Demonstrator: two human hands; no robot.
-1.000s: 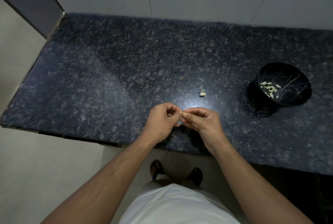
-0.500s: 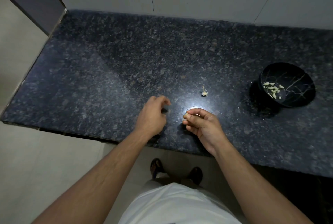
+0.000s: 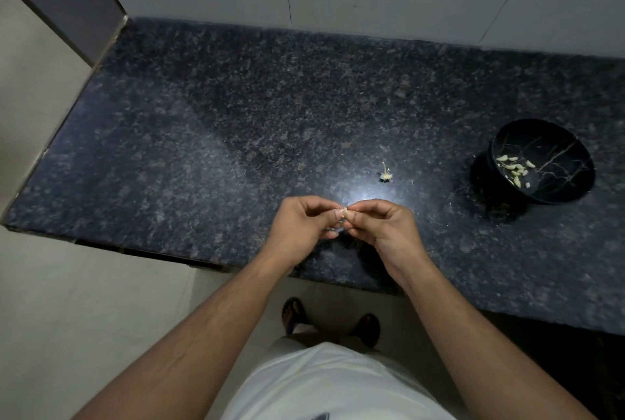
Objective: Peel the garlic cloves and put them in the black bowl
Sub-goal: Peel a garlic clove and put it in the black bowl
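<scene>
Over the near edge of the dark speckled granite bench (image 3: 236,122), the left hand (image 3: 297,230) and the right hand (image 3: 385,230) meet fingertip to fingertip, both pinching one small pale garlic clove (image 3: 344,213) between them, held just above the stone. To peel it well, I would judge that one hand should hold the clove steady while the other's nail lifts the papery skin from an end and strips it off in one go. The round black bowl with pale veining (image 3: 571,162) stands well apart to the right and holds roughly ten peeled cloves (image 3: 515,169), too small to count surely. One dry stripped garlic stem (image 3: 385,174) lies just beyond the hands.
</scene>
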